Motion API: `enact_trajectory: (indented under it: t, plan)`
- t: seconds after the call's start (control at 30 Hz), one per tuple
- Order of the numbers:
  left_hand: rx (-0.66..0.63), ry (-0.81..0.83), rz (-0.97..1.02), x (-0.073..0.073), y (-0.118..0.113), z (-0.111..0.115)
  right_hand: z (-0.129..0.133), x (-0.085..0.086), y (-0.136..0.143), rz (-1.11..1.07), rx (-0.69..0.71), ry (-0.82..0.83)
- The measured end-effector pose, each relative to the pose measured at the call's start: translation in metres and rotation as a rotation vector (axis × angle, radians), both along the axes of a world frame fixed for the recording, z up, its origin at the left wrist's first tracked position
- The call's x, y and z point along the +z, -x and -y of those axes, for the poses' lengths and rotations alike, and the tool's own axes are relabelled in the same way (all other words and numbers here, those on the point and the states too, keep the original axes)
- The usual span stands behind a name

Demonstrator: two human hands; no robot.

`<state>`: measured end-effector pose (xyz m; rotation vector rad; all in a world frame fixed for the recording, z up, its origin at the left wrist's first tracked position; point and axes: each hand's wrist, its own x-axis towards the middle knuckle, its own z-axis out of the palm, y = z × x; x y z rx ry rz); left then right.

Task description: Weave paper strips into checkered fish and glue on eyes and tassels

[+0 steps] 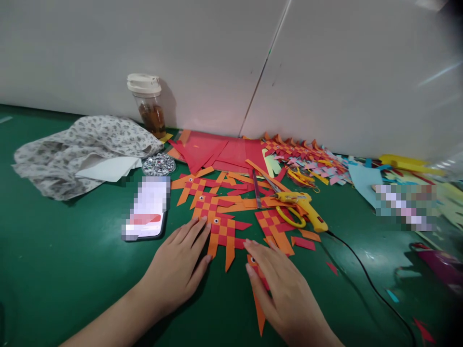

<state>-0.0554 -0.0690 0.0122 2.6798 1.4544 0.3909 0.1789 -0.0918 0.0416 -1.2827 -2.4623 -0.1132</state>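
My left hand (177, 262) lies flat with its fingers stretched out, fingertips at the edge of a woven red and orange paper fish (224, 230) with a googly eye. Two more such fish overlap behind it, up and to the left. Under my right hand (280, 284) is another woven paper fish (258, 308), mostly covered; its eye and a pointed orange strip show. The right fingers are extended over it. A half-woven red and orange checkered piece (271, 224) rests just beyond the right hand.
A yellow glue gun (304, 205) with a black cord lies by yellow-handled scissors (291, 218). Behind are red paper sheets (220, 152) and loose strips. A phone (146, 207), a bag of googly eyes (159, 165), floral cloth (90, 144) and a tea cup (150, 108) stand left.
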Motion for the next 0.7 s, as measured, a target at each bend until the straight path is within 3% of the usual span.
enact_trajectory:
  t: [0.23, 0.43, 0.57, 0.7]
  plan:
    - [-0.007, -0.032, 0.037, 0.002, -0.001, 0.0, -0.004, -0.007, -0.021, -0.034, -0.154, 0.106]
    - [-0.238, 0.008, 0.042, 0.014, -0.005, 0.004, -0.01, -0.004, -0.025, -0.08, -0.212, 0.27]
    - [-0.272, 0.085, 0.051, 0.015, -0.005, 0.004, -0.017, -0.001, -0.022, -0.218, -0.244, 0.455]
    - [-0.262, 0.102, 0.063, 0.013, -0.005, 0.003, -0.026, 0.004, -0.012, -0.419, -0.251, 0.534]
